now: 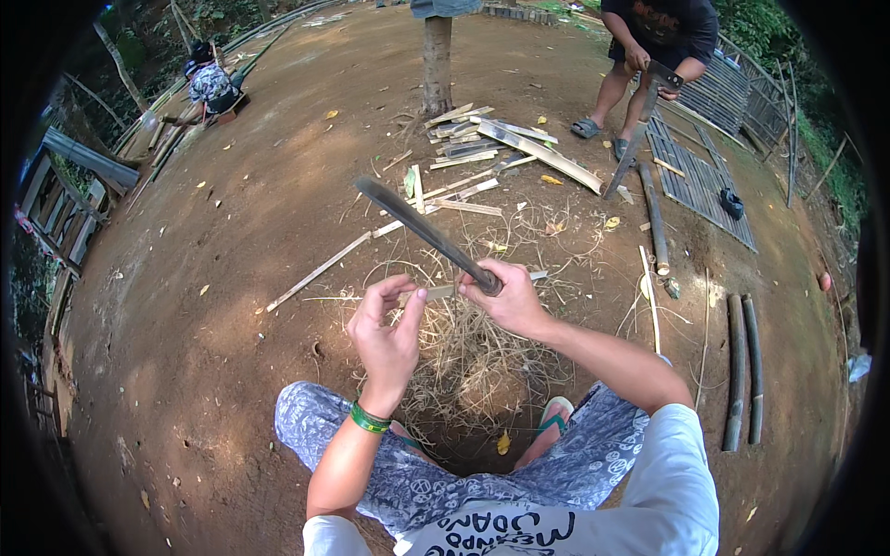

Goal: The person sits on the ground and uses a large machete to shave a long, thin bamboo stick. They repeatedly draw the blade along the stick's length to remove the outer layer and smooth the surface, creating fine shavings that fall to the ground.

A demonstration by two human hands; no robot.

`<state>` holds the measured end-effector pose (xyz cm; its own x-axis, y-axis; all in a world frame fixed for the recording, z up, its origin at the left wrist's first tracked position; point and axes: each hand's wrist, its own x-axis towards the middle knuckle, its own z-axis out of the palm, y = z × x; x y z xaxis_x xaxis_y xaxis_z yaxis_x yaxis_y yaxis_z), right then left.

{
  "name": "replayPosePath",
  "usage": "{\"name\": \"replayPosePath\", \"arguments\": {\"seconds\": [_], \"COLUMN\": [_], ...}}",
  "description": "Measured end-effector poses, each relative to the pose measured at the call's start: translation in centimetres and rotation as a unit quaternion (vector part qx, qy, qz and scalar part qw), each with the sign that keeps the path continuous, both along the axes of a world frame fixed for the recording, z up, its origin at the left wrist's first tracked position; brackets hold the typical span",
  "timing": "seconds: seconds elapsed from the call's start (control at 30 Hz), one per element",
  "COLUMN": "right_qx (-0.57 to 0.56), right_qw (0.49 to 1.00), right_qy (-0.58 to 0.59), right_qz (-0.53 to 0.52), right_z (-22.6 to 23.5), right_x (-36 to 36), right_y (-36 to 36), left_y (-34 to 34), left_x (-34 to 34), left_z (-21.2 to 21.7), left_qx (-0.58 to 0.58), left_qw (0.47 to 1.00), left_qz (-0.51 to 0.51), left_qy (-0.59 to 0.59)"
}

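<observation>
My right hand [508, 301] is wrapped round the handle end of a machete [417, 222], whose long dark blade slants up and away to the left. A thin pale bamboo strip [440, 292] spans the gap between my hands, with one end passing by my right hand. At its left end my left hand [387, 334] has thumb and fingers closed on the strip. Below both hands, between my feet, lies a heap of curly bamboo shavings [464, 347]. The right fingers partly hide where strip and machete cross.
Split bamboo pieces [464, 139] are piled by a tree trunk [437, 69] ahead. At the far right another person [663, 37] holds a handsaw [635, 148] beside a slatted bamboo panel [700, 176]. Dark bamboo poles [735, 371] lie to my right. A second person [211, 88] crouches far left.
</observation>
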<state>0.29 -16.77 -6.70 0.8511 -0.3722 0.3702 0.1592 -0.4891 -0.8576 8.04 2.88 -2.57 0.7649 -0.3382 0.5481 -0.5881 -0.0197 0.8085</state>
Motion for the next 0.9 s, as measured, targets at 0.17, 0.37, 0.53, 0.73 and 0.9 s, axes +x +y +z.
{"name": "replayPosePath", "arguments": {"seconds": [0.17, 0.37, 0.53, 0.73, 0.9], "right_qx": [0.051, 0.021, -0.027, 0.119, 0.232], "right_qw": [0.998, 0.996, 0.989, 0.963, 0.959], "right_qy": [0.001, 0.039, 0.106, 0.216, 0.138], "right_qz": [-0.034, -0.081, -0.103, -0.105, -0.085], "right_z": [1.0, 3.0, 3.9, 3.6, 4.5], "right_x": [-1.2, -3.9, -9.3, -13.5, -15.6], "right_y": [0.7, -0.3, -0.8, 1.2, 4.5], "left_y": [-0.3, 0.2, 0.9, 3.9, 5.6], "left_x": [-0.3, 0.4, 1.6, 1.0, -1.1], "left_z": [-0.1, -0.9, 1.3, 6.8, 9.6], "left_qx": [-0.017, -0.006, -0.132, -0.055, -0.104], "left_qw": [1.0, 0.999, 0.988, 0.984, 0.961], "left_qz": [-0.016, 0.016, 0.054, 0.14, 0.034], "left_qy": [-0.011, 0.03, 0.058, -0.094, -0.254]}}
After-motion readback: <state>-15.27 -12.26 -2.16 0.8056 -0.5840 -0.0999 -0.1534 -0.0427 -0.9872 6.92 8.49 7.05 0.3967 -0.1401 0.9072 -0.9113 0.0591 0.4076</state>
